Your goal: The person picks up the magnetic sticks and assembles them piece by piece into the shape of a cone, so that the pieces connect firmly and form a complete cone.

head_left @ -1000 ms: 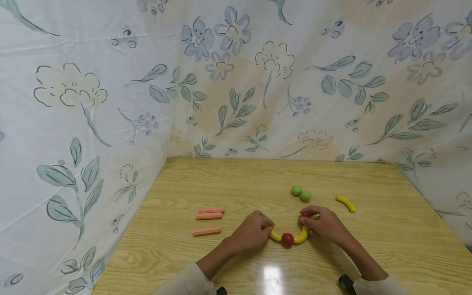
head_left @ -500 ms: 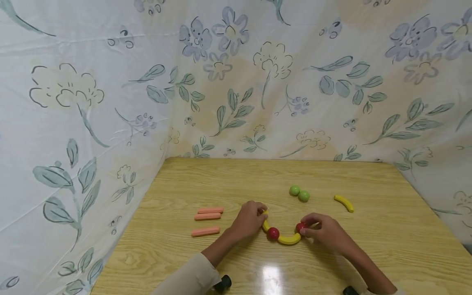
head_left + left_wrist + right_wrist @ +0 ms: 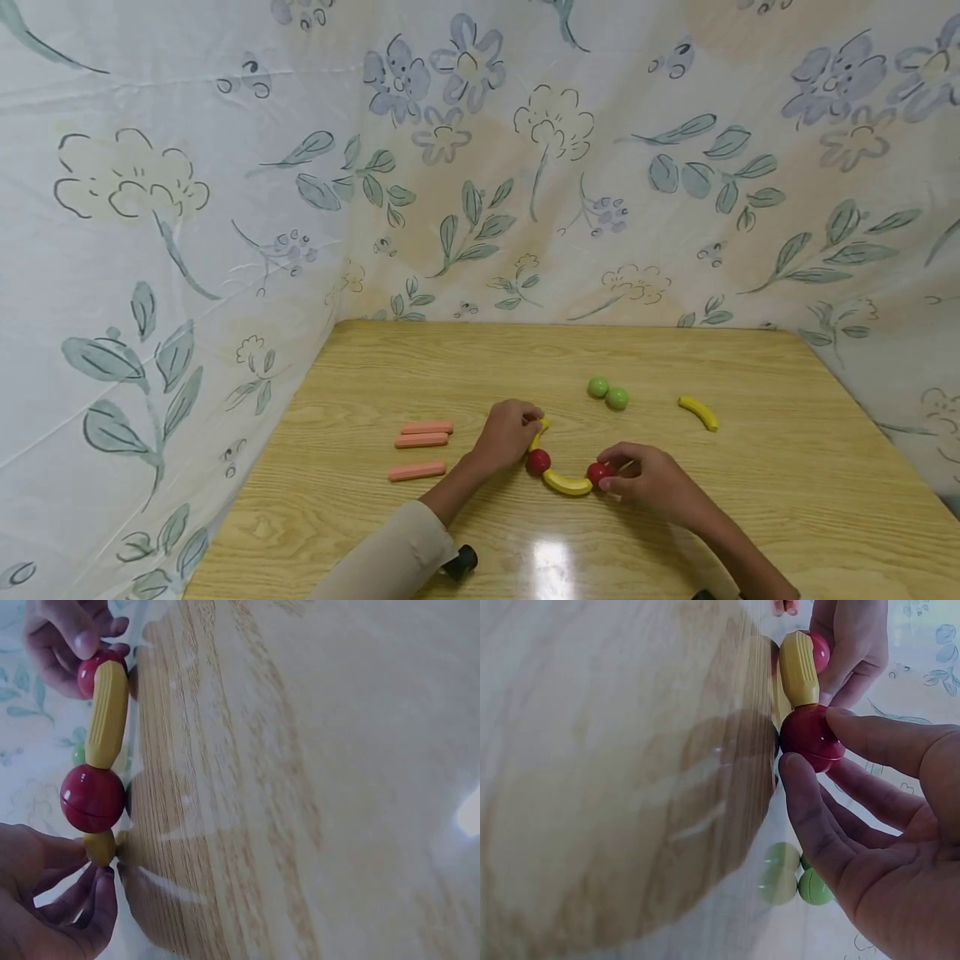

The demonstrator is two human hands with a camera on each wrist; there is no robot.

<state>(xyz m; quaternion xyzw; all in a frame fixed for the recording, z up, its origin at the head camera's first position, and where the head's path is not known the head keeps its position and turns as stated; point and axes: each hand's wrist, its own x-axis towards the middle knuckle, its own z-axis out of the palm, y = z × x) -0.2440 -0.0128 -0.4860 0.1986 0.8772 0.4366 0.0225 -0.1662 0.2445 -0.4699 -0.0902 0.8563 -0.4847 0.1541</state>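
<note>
A chain of two yellow curved bars and two red balls joins end to end between my hands. My left hand pinches the left yellow curved bar, its fingers hiding part of it. After that come a red ball and the second yellow curved bar, which has a ribbed surface in the left wrist view. At the right end, my right hand pinches the other red ball between thumb and fingers. The chain lies low over the wooden table, sagging toward the person.
Several orange-pink bars lie to the left of the left hand. Two green balls sit side by side behind the chain. A loose yellow curved bar lies back right. Patterned cloth hangs around the table.
Both hands have moved left with the chain, the left one also away from the person and the right one nearer. The chain has turned, its left end now farther back. Both grips stay.
</note>
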